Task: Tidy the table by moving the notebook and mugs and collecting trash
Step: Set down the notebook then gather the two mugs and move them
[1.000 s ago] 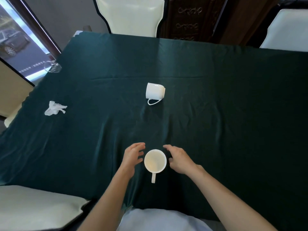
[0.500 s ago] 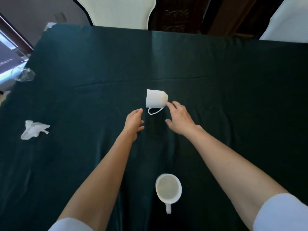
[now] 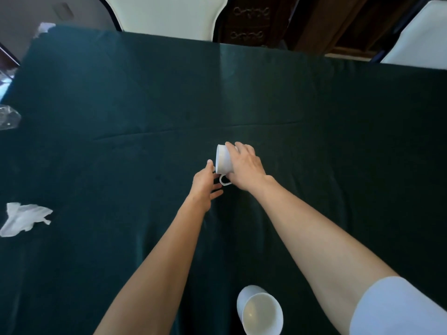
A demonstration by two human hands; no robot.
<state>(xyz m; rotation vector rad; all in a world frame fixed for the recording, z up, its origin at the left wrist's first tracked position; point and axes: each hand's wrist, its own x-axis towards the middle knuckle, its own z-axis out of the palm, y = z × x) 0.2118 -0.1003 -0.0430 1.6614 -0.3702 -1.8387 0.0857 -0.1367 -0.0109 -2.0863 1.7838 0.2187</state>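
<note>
A white mug (image 3: 223, 160) lies on its side in the middle of the dark green tablecloth (image 3: 121, 105), its handle toward me. My right hand (image 3: 244, 165) wraps over its top and right side. My left hand (image 3: 205, 181) is at its left edge, thumb touching the rim, fingers spread. A second white mug (image 3: 260, 310) stands upright near the front edge, between my forearms. A crumpled white tissue (image 3: 23, 218) lies at the left. No notebook is in view.
A crumpled clear plastic wrapper (image 3: 8, 117) sits at the far left edge. White chairs stand behind the table at the back middle (image 3: 169, 15) and back right (image 3: 420, 37). A dark wooden cabinet (image 3: 251, 20) is behind them.
Both hands left the near mug and reached forward to the tipped mug. My right hand has closed over it, and my left thumb now touches its rim.
</note>
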